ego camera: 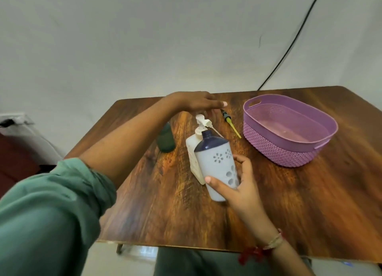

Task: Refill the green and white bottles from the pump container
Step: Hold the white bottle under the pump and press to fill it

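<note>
Holding left grip (198, 103) flat, fingers straight, over pump container (193, 151); clasping white bottle (217, 166) in right grip (241, 184), neck just under nozzle, mid-bench (165, 203). Could squirt past narrow neck if tilted off.

Tilted white bottle (219, 168) beside pump container (193, 151), green bottle (165, 138) upright.

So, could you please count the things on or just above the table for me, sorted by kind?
Refill bottles: 2, the green bottle and the white bottle, which the right hand grips
Pump container: 1
Purple basket: 1
Small green-and-yellow pointed piece: 1
Total: 5
</note>
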